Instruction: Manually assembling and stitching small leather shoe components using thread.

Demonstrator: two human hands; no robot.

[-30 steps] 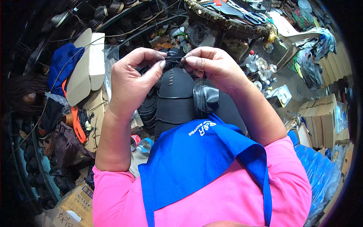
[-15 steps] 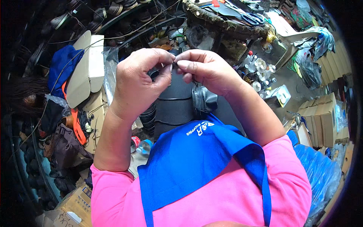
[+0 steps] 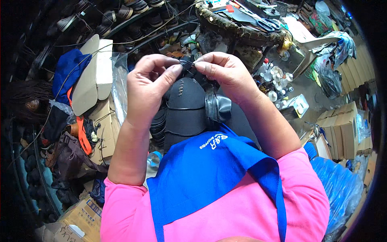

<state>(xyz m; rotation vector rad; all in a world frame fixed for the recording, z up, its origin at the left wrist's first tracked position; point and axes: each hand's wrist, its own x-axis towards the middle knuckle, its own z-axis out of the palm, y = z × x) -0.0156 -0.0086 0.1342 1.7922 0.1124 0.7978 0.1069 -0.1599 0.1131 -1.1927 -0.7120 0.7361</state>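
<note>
Cardboard boxes, right: a row of plain brown boxes stands at the right edge, close together, flaps shut.
Printed carton, bottom left: a brown carton with a white label and dark print, near the pink sleeve.
Blister pack: a small clear pack with a pale backing lies on the floor, right of the forearm.
Plastic bag: a clear bag hangs beside the pale cardboard pieces, left of the hands.

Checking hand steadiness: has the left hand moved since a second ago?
No. The left hand stays pinched at the black shoe upper, level with the cardboard box.
</note>
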